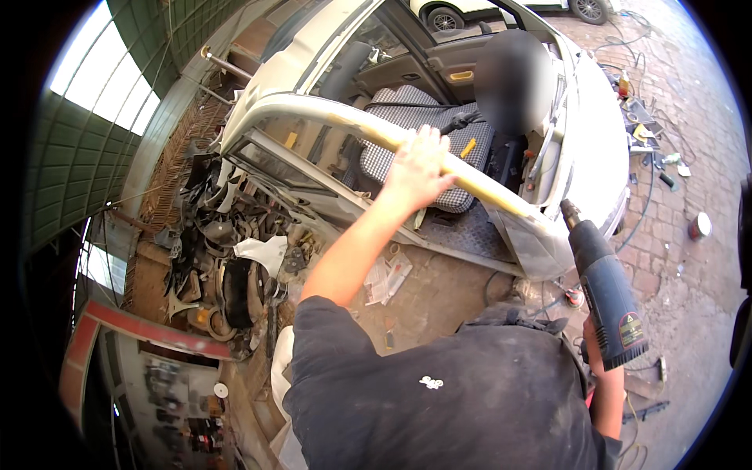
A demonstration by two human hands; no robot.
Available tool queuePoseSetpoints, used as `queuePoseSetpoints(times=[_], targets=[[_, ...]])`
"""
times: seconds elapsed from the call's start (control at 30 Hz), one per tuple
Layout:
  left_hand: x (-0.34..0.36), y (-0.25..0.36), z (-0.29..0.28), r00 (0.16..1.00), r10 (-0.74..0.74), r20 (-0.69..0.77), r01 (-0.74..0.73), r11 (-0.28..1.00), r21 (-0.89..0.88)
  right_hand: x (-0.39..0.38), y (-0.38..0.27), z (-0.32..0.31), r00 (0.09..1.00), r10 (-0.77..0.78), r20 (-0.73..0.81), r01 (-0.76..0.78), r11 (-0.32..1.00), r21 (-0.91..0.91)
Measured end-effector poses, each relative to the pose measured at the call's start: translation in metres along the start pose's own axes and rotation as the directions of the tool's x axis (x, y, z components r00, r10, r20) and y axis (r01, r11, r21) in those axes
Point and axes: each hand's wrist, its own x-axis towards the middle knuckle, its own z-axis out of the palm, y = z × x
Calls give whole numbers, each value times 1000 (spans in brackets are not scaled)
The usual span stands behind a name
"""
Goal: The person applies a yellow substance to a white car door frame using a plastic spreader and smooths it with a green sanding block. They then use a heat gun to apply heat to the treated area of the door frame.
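My left hand is wrapped over the upper window frame of a pale car door, its fingers bent across the frame's far edge. Yellowish patches show along that frame. In my right hand is a black heat gun; the gun's body hides part of the fingers. Its metal nozzle points up and left, close to the front lower corner of the door frame, and I cannot tell whether it touches. Beyond the door a checked car seat with a dark belt lying over it fills the cabin.
A heap of car parts lies at the left. Papers rest on the ground below the door. Tools and cables are strewn on the brick paving at right, with a white-topped can nearer. Another white vehicle stands behind.
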Motion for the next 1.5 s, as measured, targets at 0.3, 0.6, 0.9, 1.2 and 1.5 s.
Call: queuePoseSetpoints(times=[0.3,0.6,0.9,1.2,1.5], targets=[[8,-204,-45,911,-308,-275,327,945,25,14,-18,16,980,-188,59,196,958,-210],[38,-242,-40,678,-670,-303,575,740,-350,96,-110,53,938,-308,158,343,891,-299],[33,-241,-46,601,-693,-398,610,720,-331,101,-100,66,942,-199,269,274,921,-277],[39,-217,-58,584,-715,-384,587,699,-409,57,-76,81,939,-42,341,138,954,-265],[30,-254,-35,595,-741,-311,583,664,-467,35,-81,85,968,34,248,50,945,-324]])
